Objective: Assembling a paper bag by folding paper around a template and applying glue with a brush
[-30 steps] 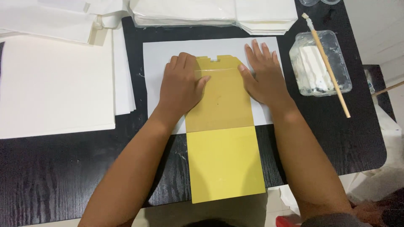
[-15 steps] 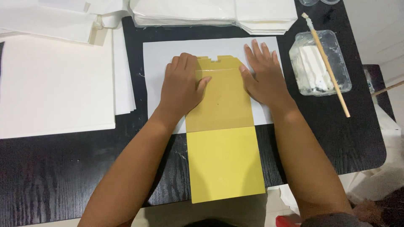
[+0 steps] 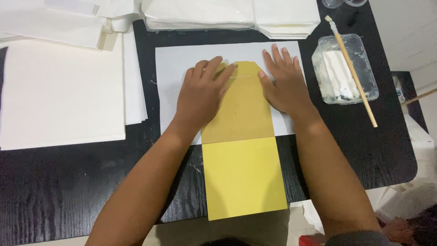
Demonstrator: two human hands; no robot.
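A long yellow paper piece (image 3: 243, 177) lies lengthwise on a white sheet (image 3: 170, 68) on the black table (image 3: 54, 191). Its far half is a duller brownish yellow with a folded flap at the top. My left hand (image 3: 202, 93) lies flat on the left part of that far half, fingers reaching over the flap. My right hand (image 3: 284, 84) presses flat beside the paper's right edge, thumb on the brownish part. Neither hand grips anything.
A clear plastic tub of white paste (image 3: 343, 73) sits at the right with a wooden brush (image 3: 353, 68) laid across it. White paper stacks lie at the left (image 3: 59, 91) and along the far edge (image 3: 227, 13). The table's near edge runs under the yellow paper.
My left fingers have slid a little to the right over the top flap. My right hand stays where it was.
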